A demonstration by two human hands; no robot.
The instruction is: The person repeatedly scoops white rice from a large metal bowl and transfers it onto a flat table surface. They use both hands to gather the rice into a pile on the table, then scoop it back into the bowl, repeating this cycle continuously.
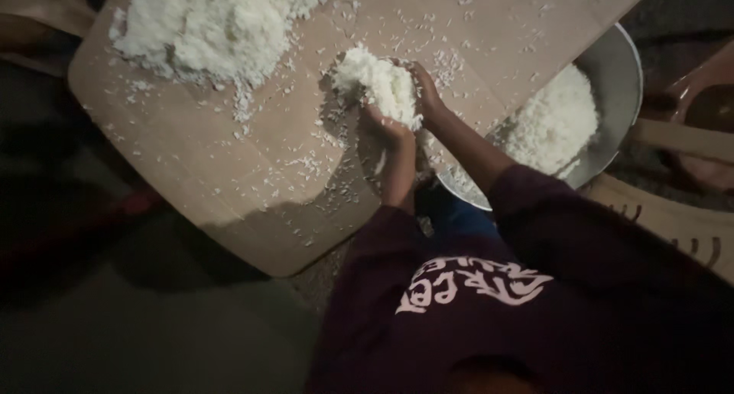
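Head view: both hands cup one clump of white rice (pixel 380 83) just above the wooden counter (pixel 229 172), so loose grains fall on the board. The left hand (pixel 386 130) supports it from the near side, the right hand (pixel 427 96) presses its right flank; each grip is closed around it. A metal bowl (pixel 623 73) of rice sits right; a bigger heap (pixel 214 23) lies far left.

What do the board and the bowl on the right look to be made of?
The board looks like pale unfinished wood or plywood: matte, tan, with faint straight seams. The bowl looks like bare metal, likely steel or aluminium: grey with a dull sheen along its thin rim. Dim light leaves both uncertain.
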